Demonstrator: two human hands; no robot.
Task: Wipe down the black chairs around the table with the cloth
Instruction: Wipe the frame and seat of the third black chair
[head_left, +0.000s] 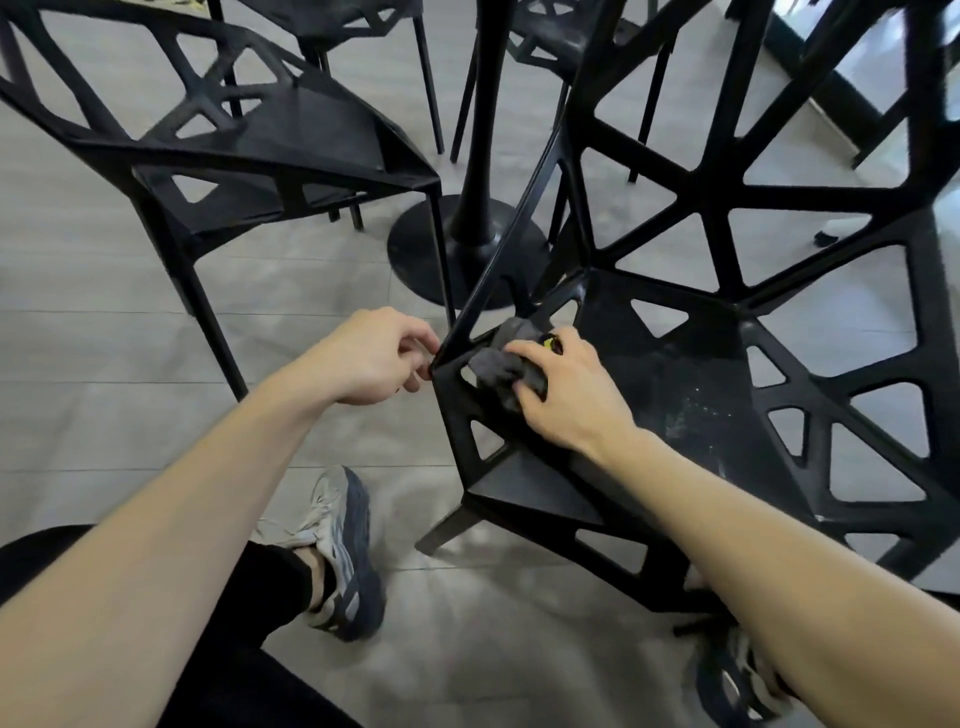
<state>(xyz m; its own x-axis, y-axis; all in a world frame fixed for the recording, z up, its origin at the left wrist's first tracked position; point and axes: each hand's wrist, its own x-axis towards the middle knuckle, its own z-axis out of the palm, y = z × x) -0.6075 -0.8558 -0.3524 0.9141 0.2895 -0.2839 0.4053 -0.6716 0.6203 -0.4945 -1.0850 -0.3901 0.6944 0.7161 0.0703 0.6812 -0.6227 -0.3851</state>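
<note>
Grey wood-plank floor (130, 338) across whole view. Black pedestal base and column of the desk (467, 244) at 12 o'clock from the hands; desk top not in view.

Nearest black openwork plastic chair with triangular cut-outs (691, 358) fills 1 to 4 o'clock of frame, seat corner near centre. Faint pale speckling on seat at 3 o'clock from the right hand; judged still unwiped there. Second black openwork chair (249, 140) at 10 o'clock, well apart from the first. More black chair legs (431, 78) at 12 o'clock, behind the pedestal.

Grey-and-dark sneaker (343, 551) at 6 o'clock, on floor beside the chair leg.

Left hand (374, 358): fingers curled, pinching the chair's front-left edge strut, apparently steadying the frame. Right hand (566, 389): fingers bent over small crumpled grey cloth (501, 364), pressing it onto the seat corner, at 3 o'clock from the left hand. Small yellow-black mark near the right fingertips; identity unclear.

Handling judgement: cloth soft, light, limp; best bunched under palm and fingers, else likely to snag in cut-outs. Chair rigid, probably light enough to shift under wiping pressure; hold by a strut as now.
</note>
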